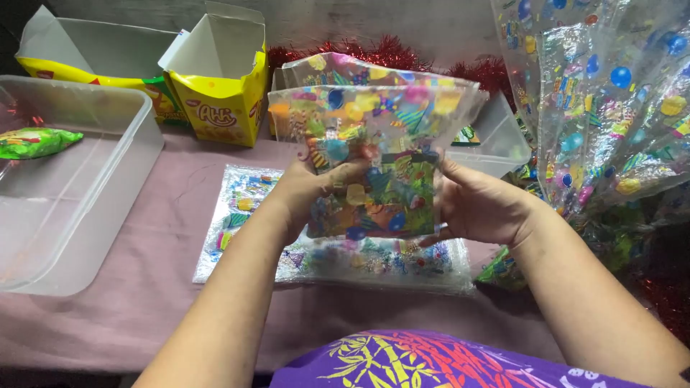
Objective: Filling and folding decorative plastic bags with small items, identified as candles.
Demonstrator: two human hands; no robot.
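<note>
My left hand: clasped on the left edge of a printed cellophane gift bag, thumb across the front, fingers behind it.
My right hand: gripping the same bag at its right edge, thumb pointing in over the front.
The bag: held upright between both hands, above the table and in front of my chest; clear film covered in bright balloons and party shapes, its mouth uppermost and gaping (I cannot tell how many layers I have pinched together).
Under my hands: a flat stack of matching bags lying on the mauve tablecloth, well below the one I hold.
To my left: a clear plastic tub on the cloth, with a green snack packet lying inside at its far end.
Behind it: two open yellow cartons, flaps up, standing side by side.
Far edge: red tinsel along the wall, partly hidden by the bag.
To my right: more patterned cellophane hanging in a sheet, and a second clear container just behind my right thumb.
Nearest me: my purple patterned shirt.
</note>
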